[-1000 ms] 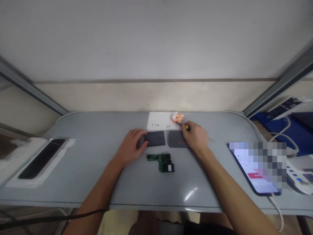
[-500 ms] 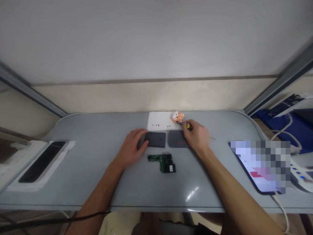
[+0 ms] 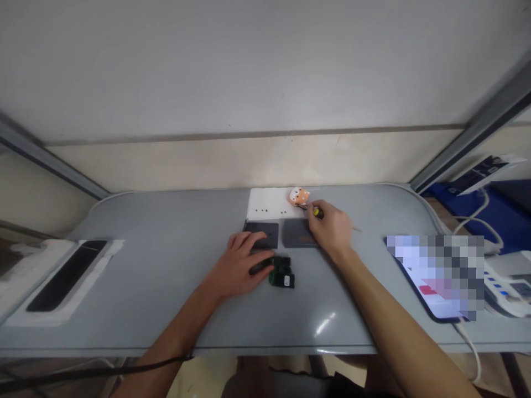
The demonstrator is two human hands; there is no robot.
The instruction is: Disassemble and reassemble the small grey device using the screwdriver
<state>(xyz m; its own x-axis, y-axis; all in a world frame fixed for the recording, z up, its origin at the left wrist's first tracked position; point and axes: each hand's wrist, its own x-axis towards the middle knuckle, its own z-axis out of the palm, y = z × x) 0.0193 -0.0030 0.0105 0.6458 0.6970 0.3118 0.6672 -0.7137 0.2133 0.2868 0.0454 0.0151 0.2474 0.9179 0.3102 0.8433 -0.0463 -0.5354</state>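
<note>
My left hand [image 3: 240,265] reaches over the left part of a green circuit board [image 3: 282,272], thumb and forefinger apart at its edges. Part of the board is hidden under those fingers, and it lies flat on the table. The other fingers of this hand extend over the near left part of a dark grey case half [image 3: 269,228]. In my right hand [image 3: 332,224] is a screwdriver [image 3: 317,213] with a yellow and black handle; a thin shaft sticks out to the right. This hand rests by a second grey case half [image 3: 294,235], partly covering it.
A white sheet [image 3: 265,200] holds several tiny dark screws and an orange-and-white animal figure [image 3: 298,196]. A dark phone [image 3: 68,276] lies at left; a lit phone [image 3: 435,293] with a cable and a white power strip [image 3: 504,293] are at right.
My left hand has left the edge of the left case half and moved right and nearer to me, onto the circuit board. The right hand keeps its place with the screwdriver.
</note>
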